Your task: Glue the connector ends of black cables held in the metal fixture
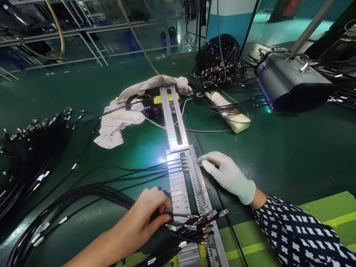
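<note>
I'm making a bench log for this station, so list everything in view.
Slotted metal jig: one, silver, centre
Loose cables: many, black, lower left and centre
Cable bundle: one, black, far left
Cable heap: one, black, back right
Box: one, black, yellow label, behind jig
Cloth: apparently one, whitish, around box
Wrapped item: one, white and green, right of box
Handled machine: one, grey, upper right
Hoses: two, yellowish, upper left and centre
Racks: count unclear, pale frames, back left
Worktop: one, dark green, beneath
Hands: two; left bare, at cables; right white-gloved, beside jig
</note>
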### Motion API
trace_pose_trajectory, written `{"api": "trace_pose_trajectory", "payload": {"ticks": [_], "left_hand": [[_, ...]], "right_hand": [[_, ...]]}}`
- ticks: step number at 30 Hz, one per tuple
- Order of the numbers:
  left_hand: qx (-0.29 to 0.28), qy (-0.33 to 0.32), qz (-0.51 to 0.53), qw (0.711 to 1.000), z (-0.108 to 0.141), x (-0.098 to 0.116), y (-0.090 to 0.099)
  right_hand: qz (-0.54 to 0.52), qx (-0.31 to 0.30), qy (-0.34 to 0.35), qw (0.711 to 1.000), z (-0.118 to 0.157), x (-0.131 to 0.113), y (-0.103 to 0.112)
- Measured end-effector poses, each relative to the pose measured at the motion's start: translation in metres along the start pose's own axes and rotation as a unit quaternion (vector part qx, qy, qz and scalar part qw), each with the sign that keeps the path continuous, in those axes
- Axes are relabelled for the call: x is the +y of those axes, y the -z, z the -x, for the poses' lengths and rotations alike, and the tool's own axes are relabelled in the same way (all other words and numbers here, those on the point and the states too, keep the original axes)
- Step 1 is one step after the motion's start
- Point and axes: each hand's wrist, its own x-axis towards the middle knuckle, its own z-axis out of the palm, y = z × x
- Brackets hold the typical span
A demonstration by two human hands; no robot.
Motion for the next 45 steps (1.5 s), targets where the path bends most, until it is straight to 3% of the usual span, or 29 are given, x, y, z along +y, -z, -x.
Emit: {"api": "trace_pose_trajectory", "payload": {"ticks": [2, 4, 6, 8, 14, 22, 27, 37, 42, 45], "left_hand": [[0.017, -0.014, 0.025, 0.999, -0.003, -0.002, 0.001], [0.069, -0.026, 0.038, 0.997, -0.008, -0.007, 0.003], [0.125, -0.033, 0.017, 0.991, -0.015, -0.013, 0.005], [0.144, -0.046, -0.027, 0.988, -0.023, -0.019, 0.008], [0.098, -0.098, -0.134, 0.981, -0.04, -0.024, 0.024], [0.03, -0.101, -0.092, 0.99, -0.051, -0.019, 0.05], [0.01, -0.116, -0.138, 0.984, -0.054, -0.017, 0.055], [0.054, -0.148, -0.179, 0.971, -0.05, -0.025, 0.045], [0.07, -0.138, -0.106, 0.982, -0.051, -0.031, 0.039], [0.103, -0.163, -0.146, 0.97, -0.047, -0.038, 0.029]], "right_hand": [[-0.001, -0.002, -0.001, 1.0, -0.001, 0.0, 0.0], [-0.003, -0.005, 0.001, 1.0, -0.002, 0.0, 0.0], [-0.004, -0.006, 0.001, 1.0, -0.002, -0.001, 0.0], [-0.007, -0.008, 0.0, 1.0, -0.002, -0.001, 0.001], [-0.012, -0.013, -0.01, 1.0, -0.005, -0.001, 0.001], [-0.023, -0.012, -0.017, 1.0, -0.004, -0.001, 0.001], [-0.032, -0.013, -0.012, 0.999, -0.004, 0.0, 0.002], [-0.027, -0.013, -0.009, 0.999, -0.004, 0.0, 0.002], [-0.029, -0.012, -0.008, 0.999, -0.005, -0.001, 0.002], [-0.029, -0.012, -0.009, 0.999, -0.006, 0.0, 0.002]]}}
